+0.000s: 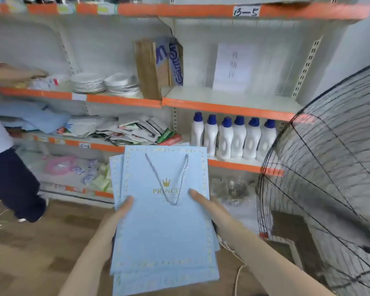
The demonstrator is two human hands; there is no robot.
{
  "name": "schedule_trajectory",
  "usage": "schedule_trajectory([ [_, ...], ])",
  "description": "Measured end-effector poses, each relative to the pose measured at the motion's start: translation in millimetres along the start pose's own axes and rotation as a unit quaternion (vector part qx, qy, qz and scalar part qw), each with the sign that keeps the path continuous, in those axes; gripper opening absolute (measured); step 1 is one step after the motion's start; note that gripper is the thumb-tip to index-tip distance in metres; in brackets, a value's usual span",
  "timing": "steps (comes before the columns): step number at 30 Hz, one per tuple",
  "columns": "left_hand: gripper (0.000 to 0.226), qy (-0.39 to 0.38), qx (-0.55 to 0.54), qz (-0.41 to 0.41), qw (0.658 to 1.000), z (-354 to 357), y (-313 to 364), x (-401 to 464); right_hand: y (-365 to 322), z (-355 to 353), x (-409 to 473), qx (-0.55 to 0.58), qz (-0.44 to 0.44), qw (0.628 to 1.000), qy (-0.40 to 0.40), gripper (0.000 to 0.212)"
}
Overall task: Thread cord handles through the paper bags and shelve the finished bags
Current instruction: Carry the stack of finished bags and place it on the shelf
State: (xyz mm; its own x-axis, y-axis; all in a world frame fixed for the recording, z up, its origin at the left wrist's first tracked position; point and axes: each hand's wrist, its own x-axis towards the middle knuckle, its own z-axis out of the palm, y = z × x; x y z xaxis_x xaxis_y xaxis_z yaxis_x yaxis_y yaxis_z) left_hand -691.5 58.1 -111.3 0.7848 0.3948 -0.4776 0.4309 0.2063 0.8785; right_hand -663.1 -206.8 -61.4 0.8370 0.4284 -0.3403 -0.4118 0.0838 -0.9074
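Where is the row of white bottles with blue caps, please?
In the head view, the white bottles stand right of centre on an orange-edged shelf, just above the light blue paper bags and left of the black fan guard.

The fingers of both hands lie hidden beneath the stack of blue paper bags (162, 231), and the standing fan (329, 178) is cut off by the right edge.

Top bag (165, 221) reads "PRINCE"; shelf tag (246, 11) reads "13-5".
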Motion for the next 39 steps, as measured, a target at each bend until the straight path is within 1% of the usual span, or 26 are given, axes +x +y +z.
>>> schedule_trajectory([
  [1, 0.028, 0.013, 0.011, -0.009, 1.0, 4.7, 13.0, 10.9, -10.5, -2.0, 13.8, -0.008, -0.003, 1.0, 0.002, 0.039],
  [3, 0.045, 0.035, 0.049, -0.011, 0.998, 17.9, 39.6, 34.3, -30.3, -7.8, 45.0, -0.021, 0.001, 1.0, 0.019, 0.064],
  [4, 0.047, 0.041, 0.04, -0.005, 0.998, 27.0, 52.7, 40.7, -35.9, -11.7, 57.4, -0.024, 0.0, 0.999, 0.021, 0.075],
  [5, 0.046, 0.057, 0.04, 0.003, 0.998, 35.7, 69.7, 52.6, -45.8, -15.7, 71.7, -0.018, -0.01, 1.0, 0.024, 0.08],
  [6, 0.04, 0.066, 0.032, 0.023, 0.997, 42.3, 80.3, 62.5, -53.3, -19.3, 81.5, -0.005, -0.021, 0.999, 0.026, 0.081],
  [8, 0.041, 0.041, 0.009, 0.034, 0.999, 55.5, 93.9, 87.9, -67.3, -28.1, 104.1, 0.027, -0.036, 0.998, 0.032, 0.078],
  [9, 0.04, 0.027, -0.001, 0.032, 0.999, 60.9, 102.1, 86.4, -72.4, -30.3, 110.7, 0.034, -0.04, 0.998, 0.035, 0.076],
  [11, 0.025, -0.017, -0.026, 0.054, 0.998, 76.6, 123.2, 97.1, -86.6, -38.2, 132.2, 0.047, -0.057, 0.996, 0.057, 0.074],
  [12, 0.024, -0.05, -0.038, 0.06, 0.996, 80.8, 132.6, 106.0, -93.1, -42.0, 141.5, 0.049, -0.061, 0.994, 0.076, 0.074],
  [15, 0.036, -0.09, -0.037, 0.077, 0.992, 101.5, 179.0, 146.9, -125.2, -53.9, 175.5, 0.036, -0.093, 0.988, 0.114, 0.081],
  [16, 0.034, -0.105, -0.038, 0.071, 0.991, 108.7, 193.1, 157.6, -138.1, -55.4, 182.9, 0.026, -0.103, 0.987, 0.125, 0.081],
  [17, 0.03, -0.123, -0.037, 0.077, 0.989, 116.3, 207.5, 167.3, -150.7, -56.9, 189.0, 0.018, -0.114, 0.985, 0.132, 0.077],
  [20, 0.02, -0.179, -0.056, 0.104, 0.977, 147.5, 257.4, 201.3, -194.0, -64.9, 218.1, 0.021, -0.136, 0.975, 0.177, 0.04],
  [21, 0.021, -0.191, -0.068, 0.107, 0.973, 156.5, 269.2, 210.3, -207.4, -68.3, 224.2, 0.02, -0.133, 0.973, 0.19, 0.036],
  [23, 0.029, -0.209, -0.082, 0.125, 0.966, 176.2, 297.9, 232.6, -235.0, -74.9, 239.0, 0.011, -0.132, 0.965, 0.228, 0.028],
  [24, 0.039, -0.218, -0.072, 0.129, 0.965, 183.5, 307.5, 242.9, -248.0, -74.1, 243.3, 0.0, -0.14, 0.957, 0.256, 0.022],
  [26, 0.056, -0.24, -0.047, 0.143, 0.959, 203.1, 332.8, 267.4, -272.1, -81.5, 262.8, -0.014, -0.15, 0.942, 0.301, 0.025],
  [28, 0.067, -0.267, -0.03, 0.16, 0.95, 223.4, 354.7, 295.2, -288.5, -98.7, 291.5, -0.035, -0.127, 0.938, 0.319, 0.044],
  [30, 0.094, -0.274, -0.006, 0.162, 0.948, 242.4, 368.8, 325.4, -304.5, -115.7, 318.3, -0.053, -0.097, 0.938, 0.327, 0.071],
  [31, 0.1, -0.274, -0.001, 0.161, 0.948, 250.3, 373.8, 339.7, -310.6, -124.0, 329.0, -0.057, -0.09, 0.937, 0.332, 0.081],
  [32, 0.102, -0.272, 0.005, 0.157, 0.949, 257.8, 378.5, 352.8, -316.9, -131.6, 338.2, -0.064, -0.086, 0.936, 0.335, 0.085],
  [33, 0.106, -0.28, 0.01, 0.148, 0.949, 268.8, 383.9, 364.0, -324.0, -139.6, 348.2, -0.075, -0.084, 0.935, 0.337, 0.084],
  [34, 0.112, -0.285, 0.016, 0.136, 0.949, 275.6, 388.9, 367.0, -329.3, -145.9, 355.7, -0.088, -0.084, 0.934, 0.336, 0.077],
  [36, 0.12, -0.294, 0.021, 0.139, 0.945, 295.3, 399.0, 379.2, -338.6, -163.7, 374.7, -0.103, -0.081, 0.935, 0.331, 0.066],
  [37, 0.12, -0.292, 0.026, 0.145, 0.945, 303.9, 403.0, 379.8, -342.1, -170.7, 383.0, -0.108, -0.079, 0.935, 0.33, 0.063],
  [39, 0.106, -0.283, 0.039, 0.145, 0.947, 320.9, 407.1, 389.9, -348.8, -187.3, 403.3, -0.117, -0.083, 0.936, 0.322, 0.058],
])
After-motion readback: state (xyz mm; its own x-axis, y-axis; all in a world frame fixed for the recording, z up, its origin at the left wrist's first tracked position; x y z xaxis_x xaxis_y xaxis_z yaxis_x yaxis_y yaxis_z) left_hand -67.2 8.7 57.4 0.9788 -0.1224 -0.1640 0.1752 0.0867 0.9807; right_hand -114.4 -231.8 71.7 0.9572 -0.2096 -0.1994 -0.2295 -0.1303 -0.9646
